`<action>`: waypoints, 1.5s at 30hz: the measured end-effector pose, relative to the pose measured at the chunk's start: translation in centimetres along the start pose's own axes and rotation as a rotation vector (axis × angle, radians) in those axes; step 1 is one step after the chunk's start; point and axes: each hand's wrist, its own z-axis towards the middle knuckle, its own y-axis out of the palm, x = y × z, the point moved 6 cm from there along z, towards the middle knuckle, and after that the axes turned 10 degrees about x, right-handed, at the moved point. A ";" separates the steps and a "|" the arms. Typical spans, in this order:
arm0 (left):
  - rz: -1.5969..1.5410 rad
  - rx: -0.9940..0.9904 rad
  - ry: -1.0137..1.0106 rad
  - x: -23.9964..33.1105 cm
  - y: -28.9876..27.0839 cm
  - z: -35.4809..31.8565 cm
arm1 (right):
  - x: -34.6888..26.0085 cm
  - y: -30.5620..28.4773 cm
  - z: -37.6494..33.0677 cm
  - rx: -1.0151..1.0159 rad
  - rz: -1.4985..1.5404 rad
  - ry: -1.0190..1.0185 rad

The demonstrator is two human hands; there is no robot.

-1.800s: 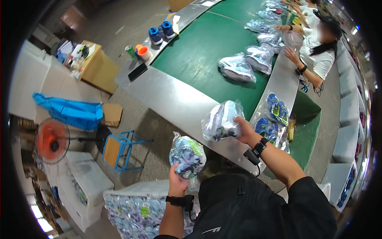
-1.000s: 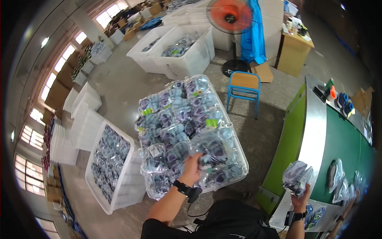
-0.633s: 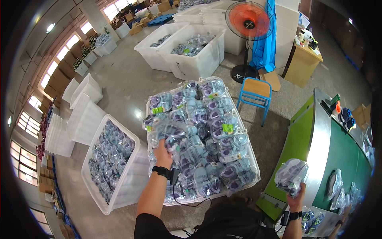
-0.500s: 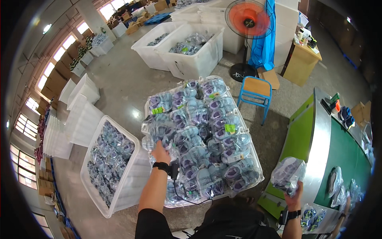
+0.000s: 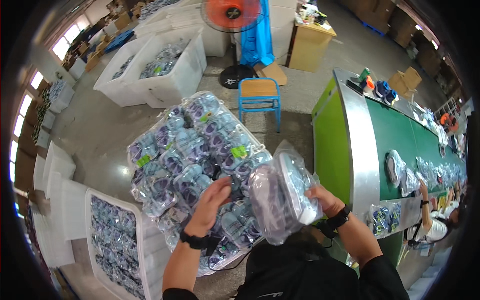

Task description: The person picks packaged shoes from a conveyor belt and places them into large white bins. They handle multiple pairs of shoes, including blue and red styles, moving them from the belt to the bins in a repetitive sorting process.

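My right hand (image 5: 321,199) grips a clear plastic bag holding a pair of shoes (image 5: 281,196), raised in front of me. My left hand (image 5: 212,202) is open and touches the left side of that same bag. Just below and behind both hands stands a white bin (image 5: 261,145) heaped with many similar bagged purple-and-blue shoes (image 5: 195,155). Both wrists wear dark bands.
A second white bin of bagged shoes (image 5: 112,240) sits at lower left. A green conveyor belt (image 5: 400,145) with bagged shoes runs at right, where another person (image 5: 435,227) works. A blue stool (image 5: 259,92), an orange fan (image 5: 231,12), a wooden desk (image 5: 310,42) and more white bins (image 5: 160,70) stand beyond.
My right hand has carried its bagged shoes from the conveyor side over to the heaped bin. My left hand has come off the pile and up against that bag.
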 end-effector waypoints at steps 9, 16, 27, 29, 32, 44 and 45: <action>0.449 -0.460 0.003 3.8 4.2 -0.6 | 1.5 7.0 2.3 -0.271 -0.539 0.176; 0.654 -0.349 0.241 5.3 1.8 0.0 | 2.7 8.0 3.9 -0.154 -0.745 -0.093; 0.849 0.547 0.772 14.5 -19.3 5.3 | 3.9 -9.4 -1.6 0.602 -0.489 -0.120; 0.916 0.606 0.906 15.0 -23.6 6.3 | 6.4 -13.6 -3.7 0.677 -0.496 -0.075; 0.858 0.606 0.923 13.7 -30.4 7.8 | 9.9 -18.5 -6.8 0.760 -0.502 0.025; 1.375 1.012 0.644 5.5 -36.7 10.7 | 13.4 -21.8 -13.6 0.878 -0.585 0.183; 1.367 0.939 0.726 5.6 -34.9 11.4 | 13.5 -21.8 -13.6 0.859 -0.615 0.199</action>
